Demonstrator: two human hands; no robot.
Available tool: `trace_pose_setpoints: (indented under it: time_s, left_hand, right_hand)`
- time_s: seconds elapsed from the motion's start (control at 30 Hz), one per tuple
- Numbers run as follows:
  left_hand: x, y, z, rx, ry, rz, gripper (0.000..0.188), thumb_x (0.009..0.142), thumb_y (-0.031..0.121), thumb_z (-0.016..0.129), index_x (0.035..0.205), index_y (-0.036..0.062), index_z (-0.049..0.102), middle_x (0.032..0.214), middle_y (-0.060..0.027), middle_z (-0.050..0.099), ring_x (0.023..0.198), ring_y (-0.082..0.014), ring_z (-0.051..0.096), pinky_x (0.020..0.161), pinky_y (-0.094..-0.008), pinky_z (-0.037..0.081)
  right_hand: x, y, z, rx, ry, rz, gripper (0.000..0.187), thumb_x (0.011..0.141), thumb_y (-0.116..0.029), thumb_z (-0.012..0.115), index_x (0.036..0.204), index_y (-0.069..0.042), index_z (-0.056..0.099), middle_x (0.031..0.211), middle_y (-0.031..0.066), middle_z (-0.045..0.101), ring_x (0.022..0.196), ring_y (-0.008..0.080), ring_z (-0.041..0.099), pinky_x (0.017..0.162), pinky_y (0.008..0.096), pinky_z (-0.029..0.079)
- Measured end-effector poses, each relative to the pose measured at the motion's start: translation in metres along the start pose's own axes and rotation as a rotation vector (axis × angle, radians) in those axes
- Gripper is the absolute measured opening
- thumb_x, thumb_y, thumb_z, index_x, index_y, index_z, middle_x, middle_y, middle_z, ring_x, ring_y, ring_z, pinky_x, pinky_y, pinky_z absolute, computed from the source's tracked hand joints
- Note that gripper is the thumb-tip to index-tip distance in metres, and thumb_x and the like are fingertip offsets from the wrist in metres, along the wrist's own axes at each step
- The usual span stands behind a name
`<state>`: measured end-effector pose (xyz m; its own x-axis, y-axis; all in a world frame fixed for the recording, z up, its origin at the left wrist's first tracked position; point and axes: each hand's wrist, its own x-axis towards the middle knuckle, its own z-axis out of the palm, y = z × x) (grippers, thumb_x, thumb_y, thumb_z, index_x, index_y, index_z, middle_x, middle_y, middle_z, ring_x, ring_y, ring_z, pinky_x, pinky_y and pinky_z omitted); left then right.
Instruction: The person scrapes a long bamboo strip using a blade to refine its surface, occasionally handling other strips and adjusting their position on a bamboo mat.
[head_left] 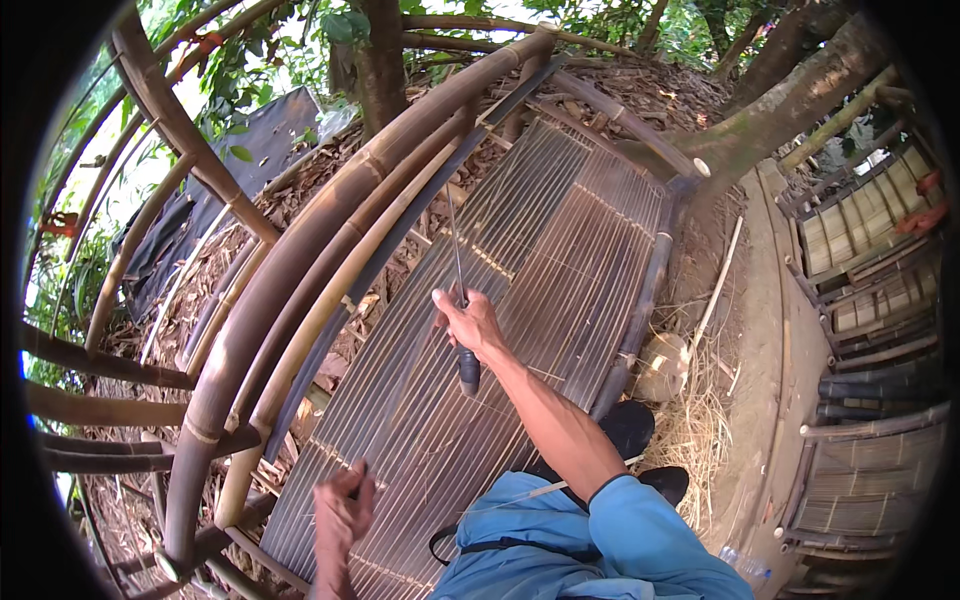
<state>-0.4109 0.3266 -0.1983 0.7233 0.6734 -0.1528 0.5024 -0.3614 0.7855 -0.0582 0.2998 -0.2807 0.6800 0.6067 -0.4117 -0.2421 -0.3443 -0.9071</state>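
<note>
Blue clothing (530, 545): closest to us, filling the lower edge, its short sleeve (640, 520) around our right arm
Right hand (472, 325): reached out over a slatted bench (575, 255), fingers wrapped closed around a knife (467, 368)
Knife: gripped above the middle of the slats, dark handle butt toward us, long thin blade pointing away
Left hand (342, 505): at the near left part of the slats, fingers curled inward; we cannot tell whether they hold anything
Bamboo rails (300, 265): thick poles curving along the bench's left side
Dark shoes (628, 430): right of the bench, beside dry straw (705, 440)
</note>
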Motion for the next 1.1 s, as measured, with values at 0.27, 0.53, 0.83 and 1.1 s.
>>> trace_pose_setpoints:
  time_s: [0.27,0.53,0.83,1.1]
  left_hand:
    - [0.078,-0.058,-0.015,0.463,0.143,0.149,0.027,0.086,0.014,0.070,0.112,0.0068,0.071,0.080,-0.0148,0.064,0.070,-0.0349,0.067,0.060,-0.0449,0.049]
    - [0.087,-0.130,0.063,0.349,0.447,0.256,0.023,0.081,0.020,0.078,0.096,0.0034,0.075,0.089,-0.0175,0.065,0.093,-0.0360,0.060,0.085,-0.0481,0.048]
    - [-0.030,-0.127,0.073,0.366,-0.031,0.385,0.055,0.074,0.046,0.084,0.104,0.0022,0.073,0.097,-0.0138,0.061,0.094,-0.0295,0.057,0.088,-0.0451,0.048]
    - [-0.040,-0.101,0.131,0.341,0.153,0.283,0.068,0.071,0.051,0.086,0.115,0.0017,0.073,0.101,-0.0133,0.063,0.094,-0.0294,0.058,0.084,-0.0451,0.050]
  right_hand:
    - [-0.029,0.025,-0.053,-0.380,0.081,-0.172,0.033,0.087,-0.030,0.078,0.105,-0.003,0.068,0.073,0.0040,0.067,0.062,0.0108,0.062,0.055,0.0302,0.051]
    - [-0.116,0.039,-0.112,-0.888,-0.177,-0.079,0.037,0.073,-0.025,0.088,0.079,-0.002,0.060,0.067,0.0074,0.062,0.062,0.0179,0.059,0.063,0.0363,0.051]
    - [-0.221,0.071,-0.120,-1.233,-0.473,-0.039,0.057,0.062,-0.043,0.093,0.086,-0.002,0.062,0.082,0.0140,0.066,0.083,0.0389,0.067,0.073,0.0473,0.052]
    - [-0.215,0.058,-0.130,-1.083,-0.173,-0.183,0.042,0.075,-0.031,0.087,0.082,-0.001,0.058,0.081,0.0154,0.060,0.076,0.0373,0.060,0.070,0.0481,0.047]
